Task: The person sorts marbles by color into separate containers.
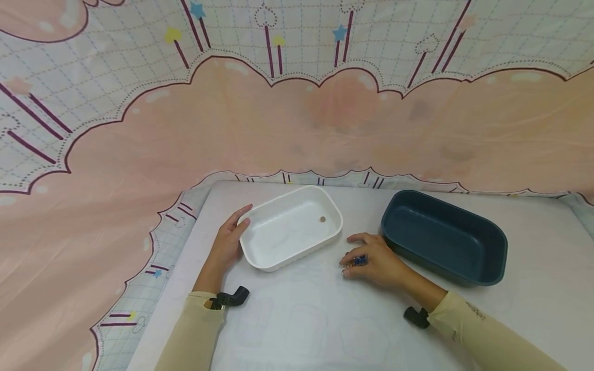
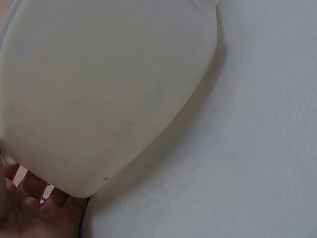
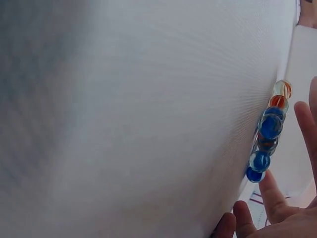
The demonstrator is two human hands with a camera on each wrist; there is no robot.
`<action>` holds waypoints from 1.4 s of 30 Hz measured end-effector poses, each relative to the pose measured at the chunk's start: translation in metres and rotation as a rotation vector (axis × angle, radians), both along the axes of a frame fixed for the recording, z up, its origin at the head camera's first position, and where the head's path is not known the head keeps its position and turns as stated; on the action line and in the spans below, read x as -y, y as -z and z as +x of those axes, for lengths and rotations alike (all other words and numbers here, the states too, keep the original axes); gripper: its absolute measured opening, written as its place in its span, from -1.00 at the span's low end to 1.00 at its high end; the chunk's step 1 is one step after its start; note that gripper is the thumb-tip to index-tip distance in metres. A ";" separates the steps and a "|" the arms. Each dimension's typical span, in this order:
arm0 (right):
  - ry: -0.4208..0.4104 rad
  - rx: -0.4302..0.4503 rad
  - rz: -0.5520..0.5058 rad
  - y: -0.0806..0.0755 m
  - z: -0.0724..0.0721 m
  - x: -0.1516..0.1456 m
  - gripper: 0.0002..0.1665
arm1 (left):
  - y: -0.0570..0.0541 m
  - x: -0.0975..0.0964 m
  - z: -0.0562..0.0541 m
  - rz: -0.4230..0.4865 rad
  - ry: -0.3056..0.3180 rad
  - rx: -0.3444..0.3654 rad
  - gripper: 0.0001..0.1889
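My left hand (image 1: 227, 239) grips the left end of a white rectangular tray (image 1: 278, 265), thumb over the rim and fingers along the outside. One small brownish round thing (image 1: 323, 219) lies inside the tray, toward its right end. In the left wrist view the tray's pale outer wall (image 2: 99, 89) fills much of the picture. To the right of the tray, my right hand (image 1: 378, 260) is low over the table, its fingers spread around several glass marbles (image 3: 270, 127). They sit bunched on the white surface, mostly blue, some with orange or red swirls; in the head view the fingers partly hide them.
A dark blue rectangular tub (image 1: 445, 273) stands on the white table (image 1: 297, 330), just beyond and to the right of my right hand. A patterned peach and white cloth (image 1: 325, 129) hangs behind the table and down its left side.
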State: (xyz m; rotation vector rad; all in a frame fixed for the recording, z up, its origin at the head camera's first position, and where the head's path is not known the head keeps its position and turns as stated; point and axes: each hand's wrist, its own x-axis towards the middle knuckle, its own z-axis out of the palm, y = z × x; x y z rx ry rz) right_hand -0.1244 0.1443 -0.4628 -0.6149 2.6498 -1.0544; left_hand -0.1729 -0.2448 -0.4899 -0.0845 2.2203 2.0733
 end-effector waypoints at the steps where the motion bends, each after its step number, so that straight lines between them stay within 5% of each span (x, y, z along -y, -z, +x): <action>1: -0.002 0.005 0.009 0.000 0.000 0.000 -0.78 | 0.000 0.000 0.000 -0.003 -0.001 0.000 -0.49; 42: 0.006 -0.012 0.068 0.002 -0.002 0.005 -0.81 | -0.003 -0.001 0.001 -0.022 -0.005 0.018 -0.50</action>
